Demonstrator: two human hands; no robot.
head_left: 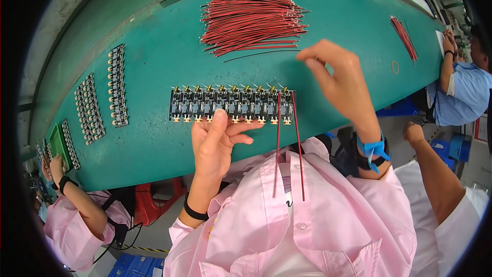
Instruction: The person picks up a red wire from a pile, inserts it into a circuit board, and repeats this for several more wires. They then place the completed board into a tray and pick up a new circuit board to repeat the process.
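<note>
A strip of several small black circuit boards (231, 103) lies across the green table (154, 72). My left hand (215, 141) rests its thumb on the strip's near edge, fingers loosely curled. Two red and black wires (288, 143) hang from the strip's right end toward my pink shirt. My right hand (338, 77) hovers just right of the pile of red and black wires (253, 19), fingertips pinched at the pile's edge; whether a wire is between them is too small to tell.
More board strips (117, 85) lie in rows at the table's left. A smaller wire bundle (404, 37) lies at the right. A person in pink (77, 215) works at the left, a person in blue (461, 92) at the right, another arm (435, 174) nearby.
</note>
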